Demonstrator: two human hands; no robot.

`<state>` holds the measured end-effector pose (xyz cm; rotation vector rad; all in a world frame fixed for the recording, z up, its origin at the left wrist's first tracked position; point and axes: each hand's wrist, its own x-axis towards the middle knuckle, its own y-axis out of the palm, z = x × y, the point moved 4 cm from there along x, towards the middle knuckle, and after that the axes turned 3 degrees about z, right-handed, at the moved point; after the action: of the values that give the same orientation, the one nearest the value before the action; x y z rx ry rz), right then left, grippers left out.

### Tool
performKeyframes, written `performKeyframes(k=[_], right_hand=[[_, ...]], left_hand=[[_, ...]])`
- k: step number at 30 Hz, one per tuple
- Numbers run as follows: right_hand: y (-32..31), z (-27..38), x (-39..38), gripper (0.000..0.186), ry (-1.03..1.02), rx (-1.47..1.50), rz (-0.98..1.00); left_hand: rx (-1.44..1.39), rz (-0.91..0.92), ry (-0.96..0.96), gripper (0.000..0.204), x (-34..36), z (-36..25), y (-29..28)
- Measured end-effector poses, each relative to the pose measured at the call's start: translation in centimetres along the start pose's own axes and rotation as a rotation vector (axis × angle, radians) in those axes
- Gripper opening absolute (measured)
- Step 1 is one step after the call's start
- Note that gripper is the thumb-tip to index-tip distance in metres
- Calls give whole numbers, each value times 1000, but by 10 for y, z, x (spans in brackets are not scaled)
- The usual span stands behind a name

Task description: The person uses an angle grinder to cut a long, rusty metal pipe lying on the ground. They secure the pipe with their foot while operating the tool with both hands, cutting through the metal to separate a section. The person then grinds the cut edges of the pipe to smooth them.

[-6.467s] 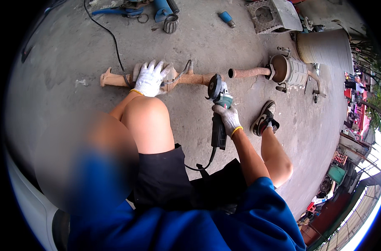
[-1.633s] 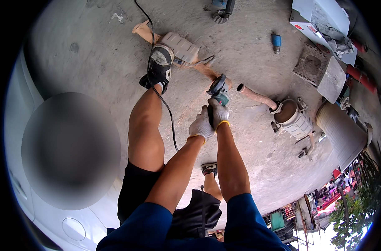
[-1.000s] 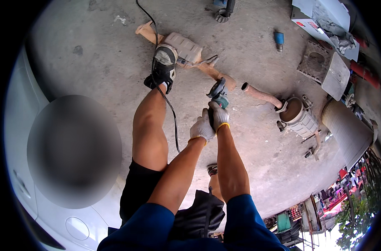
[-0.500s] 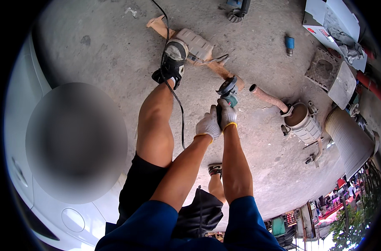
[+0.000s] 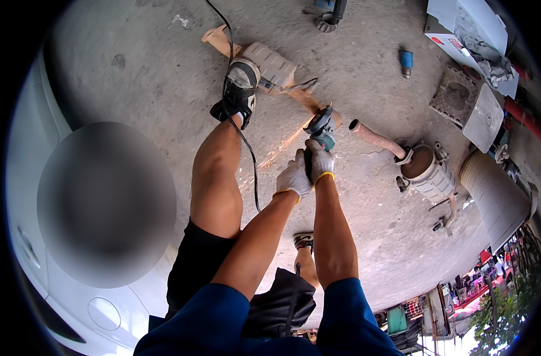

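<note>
Sparks (image 5: 286, 146) streak left over a concrete floor (image 5: 365, 237) from a grinder (image 5: 324, 137) gripped two-handed, left hand (image 5: 294, 178) and right hand (image 5: 322, 160) both wrapped around its dark body. The gloved hands hide most of that body, the disc's exact contact with the rusty exhaust (image 5: 304, 99) is hard to make out, and a grey blur (image 5: 107, 204) masks part of a white car (image 5: 68, 314). The grinder, near the exhaust's right end, points away from the wearer, its long axis leaning slightly right; the exhaust lies slantwise on the floor, upper left to lower right. A shoe (image 5: 240, 92) covers some of its boxy part, and a cord (image 5: 256, 184) crosses the shoe before vanishing at the left forearm (image 5: 255, 249). Just beside the exhaust's right end lies a muffler (image 5: 433, 178), its open pipe (image 5: 377, 139) facing the exhaust. Farther right are a drum (image 5: 496, 193), a blue cylinder (image 5: 406, 59) and a carton (image 5: 445, 47) cut off by the upper edge.
</note>
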<state>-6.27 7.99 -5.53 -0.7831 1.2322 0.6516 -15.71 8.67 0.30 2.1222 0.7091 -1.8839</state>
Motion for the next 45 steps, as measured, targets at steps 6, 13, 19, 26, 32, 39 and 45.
performKeyframes(k=[6, 13, 19, 26, 32, 39, 45], right_hand=[[-2, 6, 1, 25, -42, -118, -33], [2, 6, -1, 26, -60, -125, -45], [1, 2, 3, 26, -62, -135, -60], [2, -4, 11, 26, -40, -145, -82], [2, 0, 7, 32, -40, -285, -148], [5, 0, 0, 36, -47, -248, -141], [7, 4, -11, 43, -37, -322, -162]], left_hand=[[3, -10, -2, 83, 4, 0, 1], [3, -8, 16, 85, 13, 8, 8], [-5, 4, 17, 87, 24, 19, 17], [20, -4, 80, 85, 49, 40, 37], [222, -168, 321, 86, 105, 92, 92], [323, -282, 483, 88, 163, 150, 146], [362, -266, 516, 83, 160, 160, 144]])
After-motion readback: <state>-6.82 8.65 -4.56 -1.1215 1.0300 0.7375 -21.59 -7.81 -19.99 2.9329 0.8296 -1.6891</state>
